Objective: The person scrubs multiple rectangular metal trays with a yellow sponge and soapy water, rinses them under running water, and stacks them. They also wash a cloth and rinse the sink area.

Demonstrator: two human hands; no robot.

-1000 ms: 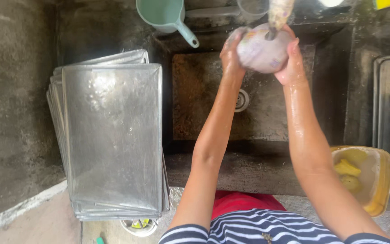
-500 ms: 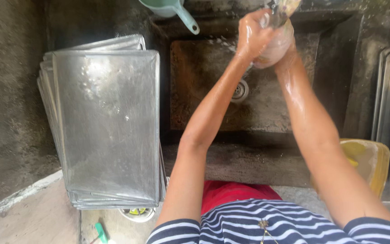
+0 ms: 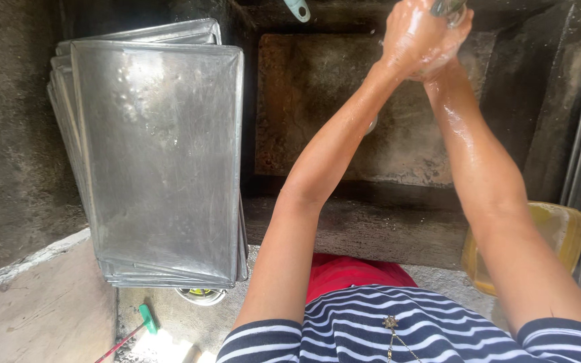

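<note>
Both wet hands are clasped together at the top right of the frame, left hand point(image 3: 413, 35) pressed over right hand point(image 3: 446, 46), above the dark sink point(image 3: 331, 114). A stack of metal trays point(image 3: 159, 161) fills the left. A yellow tub point(image 3: 559, 228) sits lower right.

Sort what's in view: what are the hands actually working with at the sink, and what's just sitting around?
In use:
left hand and right hand, wet, pressed together
tap just above them
sink below

Lying about:
stack of metal trays, left of the sink
yellow tub, at right
green-handled tool on the floor
</note>
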